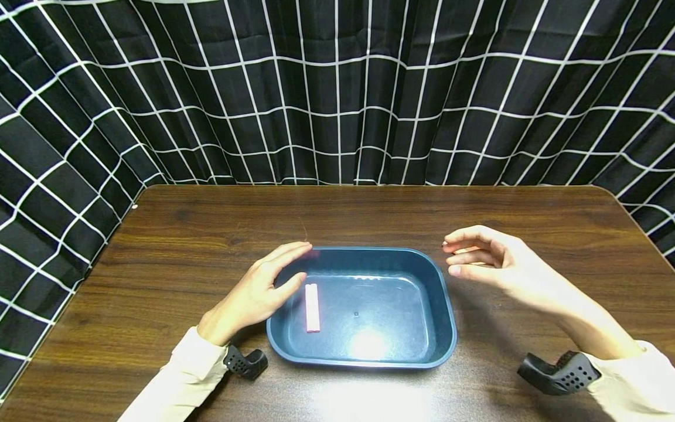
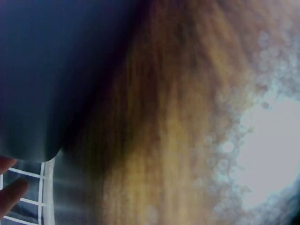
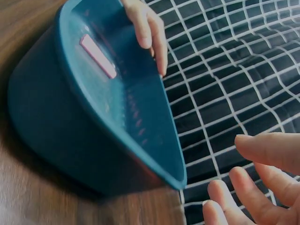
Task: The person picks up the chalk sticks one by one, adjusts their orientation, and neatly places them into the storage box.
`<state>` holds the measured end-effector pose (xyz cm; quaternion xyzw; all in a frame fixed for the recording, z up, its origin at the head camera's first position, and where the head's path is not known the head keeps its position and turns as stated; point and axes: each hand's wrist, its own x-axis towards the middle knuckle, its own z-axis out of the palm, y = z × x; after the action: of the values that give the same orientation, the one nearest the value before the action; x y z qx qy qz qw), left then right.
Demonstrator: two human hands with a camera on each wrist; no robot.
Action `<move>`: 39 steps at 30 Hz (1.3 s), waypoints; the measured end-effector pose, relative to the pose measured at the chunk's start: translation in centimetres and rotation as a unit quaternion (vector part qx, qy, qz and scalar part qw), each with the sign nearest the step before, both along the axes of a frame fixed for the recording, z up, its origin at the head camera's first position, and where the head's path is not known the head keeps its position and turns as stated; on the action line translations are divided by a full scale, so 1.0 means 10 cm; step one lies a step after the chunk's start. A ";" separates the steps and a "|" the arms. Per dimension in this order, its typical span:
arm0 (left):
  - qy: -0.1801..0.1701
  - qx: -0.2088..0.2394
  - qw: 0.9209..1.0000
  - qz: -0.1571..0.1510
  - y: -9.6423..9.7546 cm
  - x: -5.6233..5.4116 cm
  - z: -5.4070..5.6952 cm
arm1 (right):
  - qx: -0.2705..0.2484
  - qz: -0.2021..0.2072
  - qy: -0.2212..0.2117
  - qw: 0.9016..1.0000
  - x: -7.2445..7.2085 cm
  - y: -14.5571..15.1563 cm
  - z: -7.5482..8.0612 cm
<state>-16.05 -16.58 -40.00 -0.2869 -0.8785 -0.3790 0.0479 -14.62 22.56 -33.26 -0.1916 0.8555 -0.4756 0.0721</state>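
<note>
A blue plastic tub sits on the table, and inside it, toward the left, lies a slim pink bar whose exact kind I cannot make out. My left hand is over the tub's left rim with its fingers extended; the thumb reaches over the inside, apart from the pink bar. To the right of the tub my right hand hovers with loosely bent fingers and holds nothing. The right wrist view shows the pink bar flat on the tub's floor. Only fingertips of the left hand appear in the left wrist view.
The wood-grain table extends around the tub, with bright glare near its front edge. A black curtain with a white grid hangs behind the table and along the left. Black wrist mounts sit below both hands.
</note>
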 end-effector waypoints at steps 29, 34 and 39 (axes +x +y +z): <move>-0.002 0.003 1.000 -0.002 -0.01 0.00 0.00 | 0.077 -0.032 0.079 0.993 0.02 0.49 -0.19; 0.002 0.004 1.000 -0.005 0.00 0.00 0.00 | 0.094 -0.038 0.079 0.992 0.01 0.59 -0.22; 0.001 0.006 1.000 -0.007 0.00 -0.01 0.00 | 0.108 -0.039 0.092 0.989 0.01 0.66 -0.25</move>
<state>-16.11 -16.60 -40.00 -0.2935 -0.8740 -0.3844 0.0483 -14.50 29.15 -35.74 -0.1917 0.9119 -0.3628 -0.0051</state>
